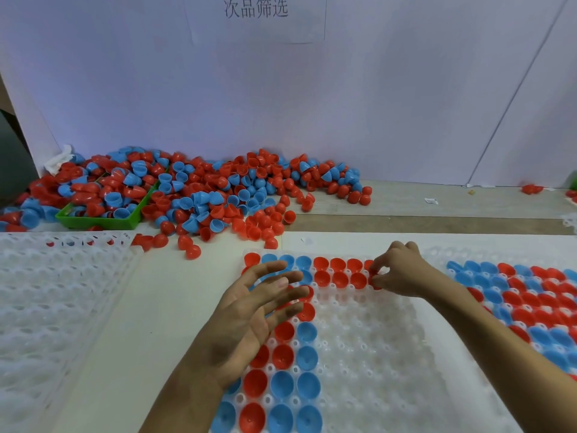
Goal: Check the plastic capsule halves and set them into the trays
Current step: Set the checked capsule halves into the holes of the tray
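Observation:
A clear dimpled tray (368, 348) lies in front of me, with red and blue capsule halves filling its far rows and left columns. My right hand (399, 271) pinches a red capsule half (375, 280) at the right end of the tray's second row. My left hand (249, 310) hovers flat over the tray's left side, fingers spread and nothing in it. A big heap of loose red and blue capsule halves (218, 192) lies at the back of the table.
A green bin (103, 220) full of halves sits at the back left. An unfilled clear tray (46, 295) lies at the left, and a filled tray (530, 304) at the right. A white wall with a printed sign (256, 9) stands behind.

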